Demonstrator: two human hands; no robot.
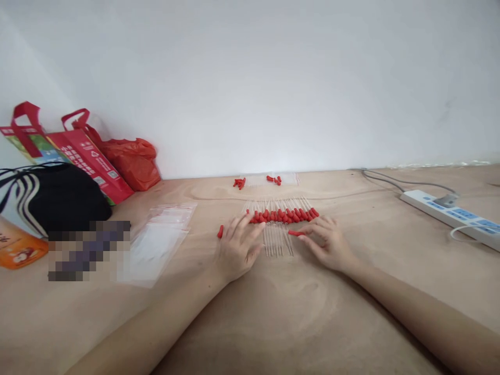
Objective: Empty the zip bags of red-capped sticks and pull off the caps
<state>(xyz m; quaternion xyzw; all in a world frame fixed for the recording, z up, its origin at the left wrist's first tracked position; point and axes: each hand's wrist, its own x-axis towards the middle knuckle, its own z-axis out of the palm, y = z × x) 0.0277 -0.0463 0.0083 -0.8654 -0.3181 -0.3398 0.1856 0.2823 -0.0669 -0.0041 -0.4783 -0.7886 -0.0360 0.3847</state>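
1. Now pinching a red piece (294, 233) by its right end, thumb and index tips of the right hand (331, 244) closed together on it.
2. Over at the left hand (236, 251), spreading the fingers moderately, thumb set apart, holding nothing visible; reaching to the left end of the row (287, 215) of red pieces.
3. Seeing a loose red piece (220, 232) just beside the left hand's outer edge.
4. Between the hands, finding the row laid across thin pale sticks (273, 247), near the held piece.
5. Working on a wooden table (253, 323), against a pale wall (273, 83).
6. Farther back, spotting two red clusters (239, 183) by a clear bag (291, 179).
7. Swinging left past clear bags (162, 239) to a black bag (74, 192) and red bags (130, 161); swinging right to a power strip (453, 214), with a plug (446, 199) in it.
8. Cannot tell whether touching or hovering with the left fingertips; losing detail to a pixelated patch (89, 250), and an orange pack (19, 247) to the frame's edge.
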